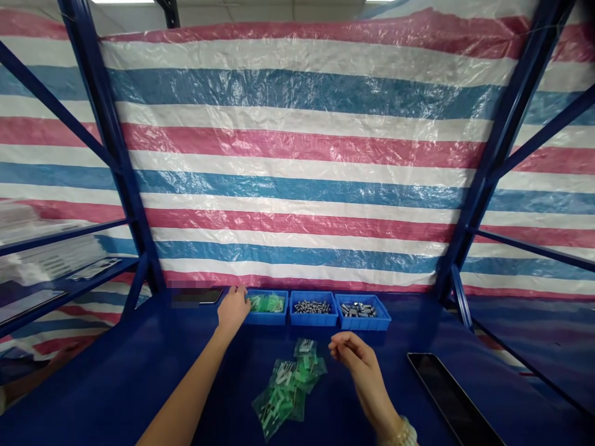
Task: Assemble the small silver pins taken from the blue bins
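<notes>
My left hand (235,305) reaches to the left side of a blue bin (267,319) that contains green plastic pieces (268,302). Its fingers are bent and close together, and their tips are partly hidden; whatever they grip does not show. Over the table, my right hand (357,354) is closed with thumb and fingertips pinched together. I cannot make out anything between them. Left of that hand lies a loose pile of small clear bags (283,390) with green pieces and some grey or white parts inside.
Two more blue bins, a middle bin (314,319) and a right bin (365,323), hold small metal parts. A tablet-like device (449,396) lies at right, a dark phone (211,296) at back left. Blue frame posts (109,136) flank the table before a striped sheet (297,155).
</notes>
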### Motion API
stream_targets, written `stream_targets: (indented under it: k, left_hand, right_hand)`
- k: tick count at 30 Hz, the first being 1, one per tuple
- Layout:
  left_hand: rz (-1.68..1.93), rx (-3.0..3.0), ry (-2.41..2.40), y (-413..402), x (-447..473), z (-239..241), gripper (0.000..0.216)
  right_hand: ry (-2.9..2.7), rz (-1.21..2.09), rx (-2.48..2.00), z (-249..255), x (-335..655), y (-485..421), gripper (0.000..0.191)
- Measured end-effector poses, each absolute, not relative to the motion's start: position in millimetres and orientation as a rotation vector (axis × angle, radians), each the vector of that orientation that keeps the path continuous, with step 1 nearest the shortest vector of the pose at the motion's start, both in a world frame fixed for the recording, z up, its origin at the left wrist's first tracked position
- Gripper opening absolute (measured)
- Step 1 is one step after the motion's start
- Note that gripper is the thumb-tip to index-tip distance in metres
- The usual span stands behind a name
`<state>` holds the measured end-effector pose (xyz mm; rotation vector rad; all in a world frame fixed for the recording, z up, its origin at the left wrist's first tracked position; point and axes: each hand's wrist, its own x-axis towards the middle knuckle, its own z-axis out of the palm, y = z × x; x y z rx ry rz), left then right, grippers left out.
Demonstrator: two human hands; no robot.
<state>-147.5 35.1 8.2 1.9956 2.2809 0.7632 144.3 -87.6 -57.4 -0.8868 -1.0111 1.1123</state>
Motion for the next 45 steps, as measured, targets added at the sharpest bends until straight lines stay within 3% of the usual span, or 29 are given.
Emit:
stream_targets:
  k: [4,9,12,15,21,26,30,33,41,45]
  left_hand:
    - [0.808,2.099,2.251,10.3,-120.0,8.2,0.027]
    - [0.604,2.276,1.874,-27.6,-62.0,-19.2,0.021]
    - [0.569,2.248,1.765,-35.5,-40.0,-36.1,0.029]
    - [0.626,2.161,1.680,-31.7,-33.6,-41.8,0.022]
    - [0.881,1.862,1.379,-33.9,-36.3,-25.7,0.014]
    - [0.986,1.547,1.156,-69.5,-29.6,-16.0,0.030]
    - [0.992,1.222,1.021,-99.6,-19.4,-25.3,0.039]
    - [0.984,1.044,0.962,-112.1,-15.9,-30.3,0.037]
    - [1.053,1.236,1.088,-115.7,-20.0,-16.0,0.027]
    - [1.127,1.379,1.088,-118.4,-22.7,-11.5,0.016]
  right_hand:
    - [-1.302,0.929,-1.009,-60.7,155.7,-83.0,0.032]
    - [-1.549,0.789,-1.099,-69.1,145.7,-79.4,0.019]
    - [-1.642,0.732,-1.111,-69.5,138.2,-82.4,0.027]
    - [-1.750,0.727,-1.117,-67.7,139.0,-86.7,0.039]
    - [-1.575,0.846,-1.103,-69.3,148.7,-87.4,0.041]
    - [-0.961,1.270,-0.945,-57.6,147.1,-95.7,0.046]
    - [-0.811,1.556,-0.817,-44.0,148.4,-111.9,0.044]
    - [-0.759,1.574,-0.824,-39.5,149.4,-119.9,0.046]
    - [-0.740,1.507,-0.853,-36.8,148.5,-125.0,0.050]
    - [-0.824,1.512,-0.864,-45.7,148.1,-123.5,0.038]
